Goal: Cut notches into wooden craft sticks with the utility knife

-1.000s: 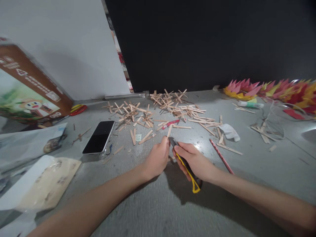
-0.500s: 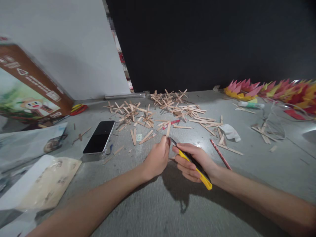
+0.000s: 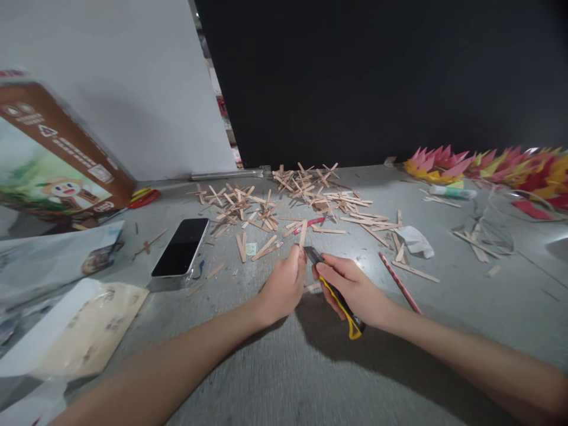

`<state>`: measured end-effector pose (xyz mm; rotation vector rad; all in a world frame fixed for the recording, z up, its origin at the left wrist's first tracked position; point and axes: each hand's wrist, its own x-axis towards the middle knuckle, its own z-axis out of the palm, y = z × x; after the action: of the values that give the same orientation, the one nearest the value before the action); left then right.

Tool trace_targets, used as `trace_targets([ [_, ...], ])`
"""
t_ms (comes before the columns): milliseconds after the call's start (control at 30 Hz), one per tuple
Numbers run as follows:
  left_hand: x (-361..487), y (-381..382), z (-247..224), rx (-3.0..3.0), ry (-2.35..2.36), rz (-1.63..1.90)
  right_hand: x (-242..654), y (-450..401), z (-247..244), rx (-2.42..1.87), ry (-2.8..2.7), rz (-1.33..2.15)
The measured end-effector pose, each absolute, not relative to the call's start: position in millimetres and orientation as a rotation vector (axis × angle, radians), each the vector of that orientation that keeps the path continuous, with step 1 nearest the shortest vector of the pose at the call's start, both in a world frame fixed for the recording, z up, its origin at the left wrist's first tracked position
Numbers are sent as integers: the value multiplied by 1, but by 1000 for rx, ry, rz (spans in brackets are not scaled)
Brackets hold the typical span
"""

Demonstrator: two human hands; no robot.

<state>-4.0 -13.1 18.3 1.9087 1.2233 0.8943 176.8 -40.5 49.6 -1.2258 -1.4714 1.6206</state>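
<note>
My left hand (image 3: 284,284) is closed on a wooden craft stick (image 3: 303,233), whose upper end points up and away above the thumb. My right hand (image 3: 348,287) wraps round a yellow and black utility knife (image 3: 339,300). The knife's blade end is close beside the stick and the left fingertips; I cannot tell if the blade touches the wood. Both hands are held over the grey table (image 3: 248,378). Beyond them lies a heap of crossed craft sticks (image 3: 302,183), with loose sticks (image 3: 265,247) nearer the hands. The lower part of the held stick is hidden by my fingers.
A phone (image 3: 180,247) lies to the left, near plastic packets (image 3: 97,319) and a brown box (image 3: 66,154). On the right are a red pencil-like rod (image 3: 399,283), a crumpled tissue (image 3: 415,241), a glue stick (image 3: 452,191) and coloured paper spikes (image 3: 439,164).
My right hand has turned the utility knife, its handle end swinging left and its dark side now facing up. The left hand keeps its hold on the stick, almost unmoved.
</note>
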Motion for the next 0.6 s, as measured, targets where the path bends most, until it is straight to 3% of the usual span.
trace_targets([
  [233, -3, -14, 19, 1960, 1268, 825, 178, -39, 47, -1294, -1588, 1524],
  [533, -4, -15, 19, 2026, 1349, 678, 181, -40, 50, -1521, -1978, 964],
  [600, -4, -15, 18, 2039, 1355, 656, 180, -41, 50, -1536, -1965, 1007],
])
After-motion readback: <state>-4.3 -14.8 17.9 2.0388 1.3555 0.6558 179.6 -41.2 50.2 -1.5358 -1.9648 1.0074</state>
